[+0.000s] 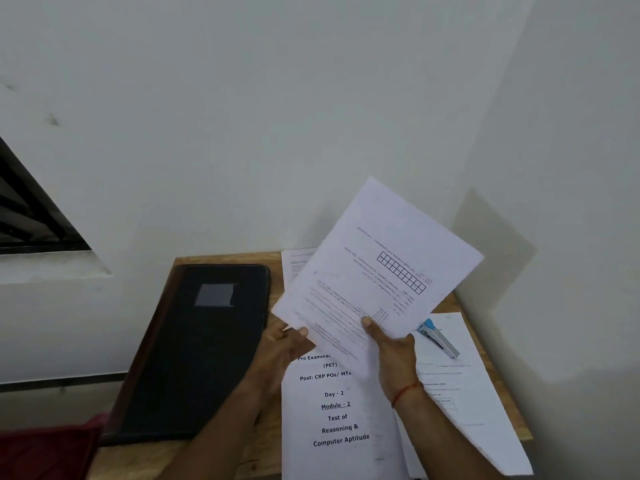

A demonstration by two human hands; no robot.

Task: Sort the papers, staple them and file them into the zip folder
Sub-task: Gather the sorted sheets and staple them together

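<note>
I hold a white printed sheet tilted up above the small wooden table. My right hand grips its lower edge with the thumb on top. My left hand pinches its lower left corner. Under it lies a printed cover page reading "Test of Reasoning & Computer Aptitude". More papers lie to the right, with a blue and silver stapler resting on them. The black zip folder lies closed on the left half of the table.
A white wall stands close behind and to the right of the table. Another sheet peeks out at the table's back edge. A red cloth is at the lower left, and a dark window opening is at the left.
</note>
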